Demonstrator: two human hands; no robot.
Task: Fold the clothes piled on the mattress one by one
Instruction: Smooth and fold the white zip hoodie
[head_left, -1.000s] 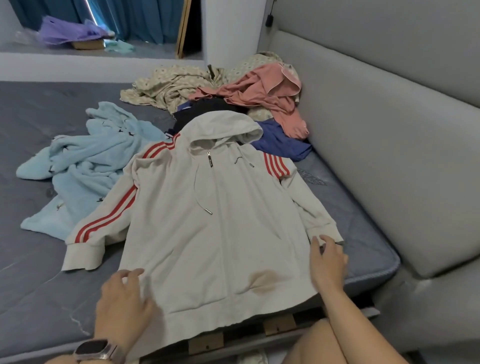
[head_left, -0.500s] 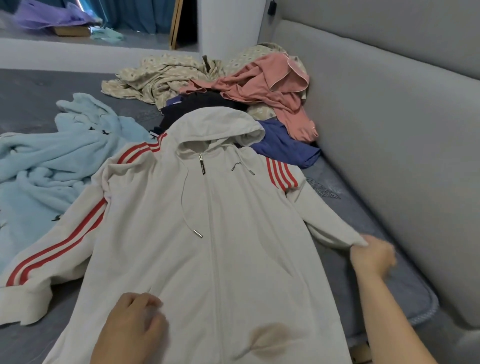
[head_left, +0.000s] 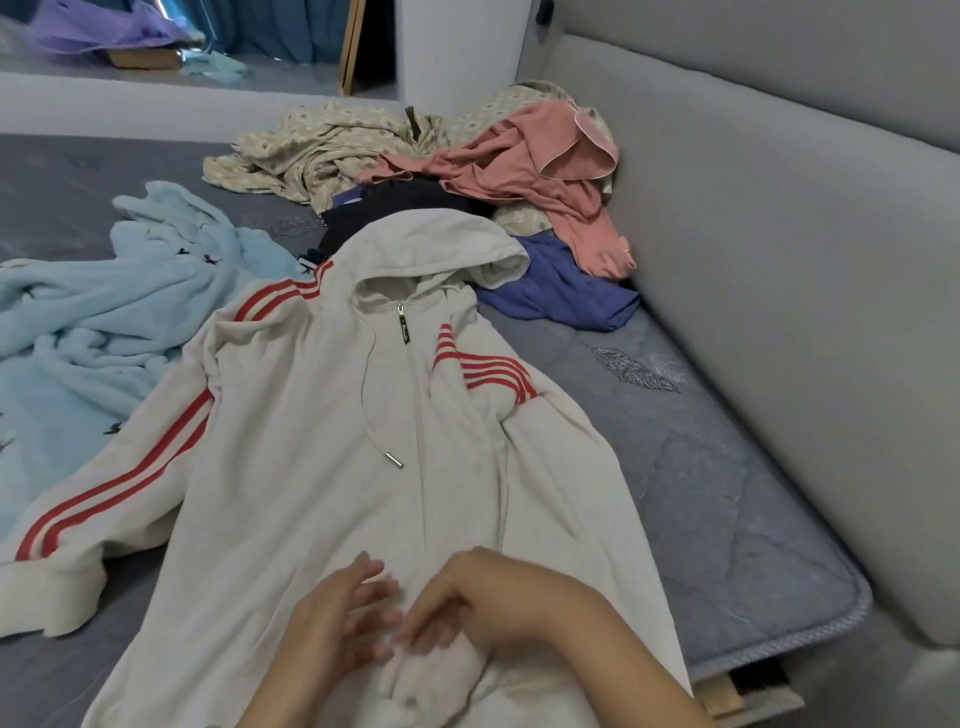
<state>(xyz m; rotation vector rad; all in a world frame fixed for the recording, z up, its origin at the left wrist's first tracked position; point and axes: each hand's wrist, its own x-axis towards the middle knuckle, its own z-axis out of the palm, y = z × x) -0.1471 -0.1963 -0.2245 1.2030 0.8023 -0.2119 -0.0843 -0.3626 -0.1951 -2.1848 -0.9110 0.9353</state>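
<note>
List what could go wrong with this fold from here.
1. The right hand lays the hoodie's right sleeve across the front; bunched cloth near the red stripes may leave a lumpy fold.
2. The hood lies on the unfolded pile, so moving the hoodie could drag clothes along.

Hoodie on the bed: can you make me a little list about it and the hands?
garment: white zip hoodie with red stripes, front up on the grey mattress
right sleeve: folded in across the front
left sleeve: spread out sideways
left hand: open, over the hem
right hand: at the folded cuff, grip unclear
behind: pink garment, blue garment
</note>
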